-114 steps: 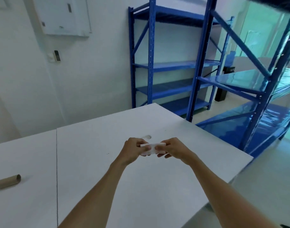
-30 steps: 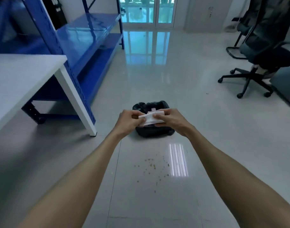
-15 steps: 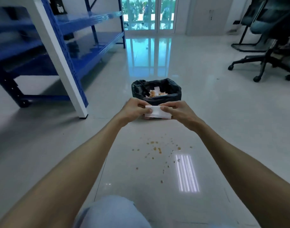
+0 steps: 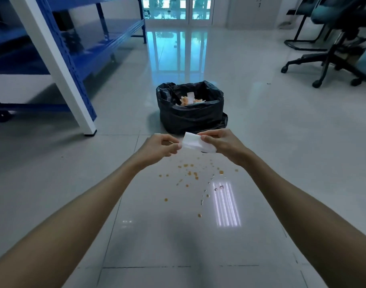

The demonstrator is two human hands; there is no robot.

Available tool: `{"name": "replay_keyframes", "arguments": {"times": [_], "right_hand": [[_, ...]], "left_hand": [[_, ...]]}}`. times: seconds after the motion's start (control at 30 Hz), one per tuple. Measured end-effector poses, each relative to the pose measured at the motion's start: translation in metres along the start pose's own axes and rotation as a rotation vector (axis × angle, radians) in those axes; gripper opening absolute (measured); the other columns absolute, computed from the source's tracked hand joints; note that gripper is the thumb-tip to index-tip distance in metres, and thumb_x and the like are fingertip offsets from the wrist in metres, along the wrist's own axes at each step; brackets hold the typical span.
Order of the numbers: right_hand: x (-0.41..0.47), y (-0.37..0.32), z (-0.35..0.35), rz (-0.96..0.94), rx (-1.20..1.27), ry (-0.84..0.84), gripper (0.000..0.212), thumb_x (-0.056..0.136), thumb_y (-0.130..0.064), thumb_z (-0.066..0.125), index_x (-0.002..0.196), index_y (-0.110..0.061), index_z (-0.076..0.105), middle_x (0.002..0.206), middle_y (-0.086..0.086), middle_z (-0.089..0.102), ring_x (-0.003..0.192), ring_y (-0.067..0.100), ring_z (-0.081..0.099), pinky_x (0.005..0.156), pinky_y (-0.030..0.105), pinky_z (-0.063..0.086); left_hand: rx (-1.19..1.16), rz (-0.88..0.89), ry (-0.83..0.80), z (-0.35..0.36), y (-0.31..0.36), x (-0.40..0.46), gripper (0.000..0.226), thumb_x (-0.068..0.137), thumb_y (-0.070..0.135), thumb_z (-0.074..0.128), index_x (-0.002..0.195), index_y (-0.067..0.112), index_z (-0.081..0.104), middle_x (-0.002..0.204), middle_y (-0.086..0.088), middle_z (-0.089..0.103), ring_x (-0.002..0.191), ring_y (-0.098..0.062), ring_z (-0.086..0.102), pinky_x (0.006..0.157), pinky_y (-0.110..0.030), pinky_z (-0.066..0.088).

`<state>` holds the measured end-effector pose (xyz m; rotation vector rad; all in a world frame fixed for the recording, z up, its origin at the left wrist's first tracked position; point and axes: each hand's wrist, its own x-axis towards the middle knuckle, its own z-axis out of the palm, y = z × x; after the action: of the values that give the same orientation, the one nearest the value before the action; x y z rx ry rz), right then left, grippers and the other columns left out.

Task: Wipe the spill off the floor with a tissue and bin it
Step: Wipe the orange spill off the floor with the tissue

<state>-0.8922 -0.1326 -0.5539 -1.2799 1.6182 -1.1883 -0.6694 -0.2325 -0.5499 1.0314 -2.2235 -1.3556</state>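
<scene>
Tissue: the white tissue [image 4: 195,144] is held in the air just above the far edge of the spill, between both hands, partly unfolded.
Right hand: the right hand [image 4: 221,143] has its fingers [image 4: 207,139] pinched on the tissue's upper edge.
Left hand: the left hand [image 4: 160,147] pinches at the tissue's left corner; whether it truly grips or only touches is hard to tell.
Spill: the spill [image 4: 195,177] is a scatter of small orange drops on the glossy floor [image 4: 281,125], wholly unwiped, spreading from under the hands toward the camera.
Bin: the bin [image 4: 191,112], lined with a black bag and already holding stained tissues, stands just beyond the spill.
Surroundings: a white table leg [image 4: 59,67] and blue shelving [image 4: 107,38] lie left of the bin, office chairs [image 4: 333,48] well to its right.
Risk: the drops are widely scattered, so I judge one pass may miss the outliers or smear them; a thin tissue could soak through or tear.
</scene>
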Motion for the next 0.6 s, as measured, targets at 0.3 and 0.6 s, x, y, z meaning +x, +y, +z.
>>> {"name": "replay_keyframes", "arguments": {"times": [0.3, 0.6], "right_hand": [[-0.020, 0.136, 0.013, 0.276, -0.113, 0.369, 0.020, 0.096, -0.014, 0.060, 0.109, -0.012, 0.076, 0.095, -0.001, 0.071, 0.085, 0.015, 0.065, 0.061, 0.011, 0.044], [-0.034, 0.218, 0.003, 0.185, -0.576, 0.722, 0.026, 0.101, -0.013, 0.048, 0.121, -0.013, 0.065, 0.095, 0.011, 0.072, 0.079, 0.027, 0.065, 0.069, 0.026, 0.043]], "left_hand": [[0.431, -0.218, -0.062, 0.029, -0.172, -0.023, 0.061, 0.095, 0.050, 0.046, 0.145, 0.017, 0.035, 0.153, -0.005, 0.037, 0.137, -0.021, 0.038, 0.110, -0.038, 0.031], [0.725, -0.201, 0.149, 0.087, -0.287, -0.039, 0.069, 0.092, 0.046, 0.000, 0.151, 0.011, -0.005, 0.160, -0.005, -0.010, 0.148, -0.018, -0.013, 0.121, -0.043, -0.005]]}}
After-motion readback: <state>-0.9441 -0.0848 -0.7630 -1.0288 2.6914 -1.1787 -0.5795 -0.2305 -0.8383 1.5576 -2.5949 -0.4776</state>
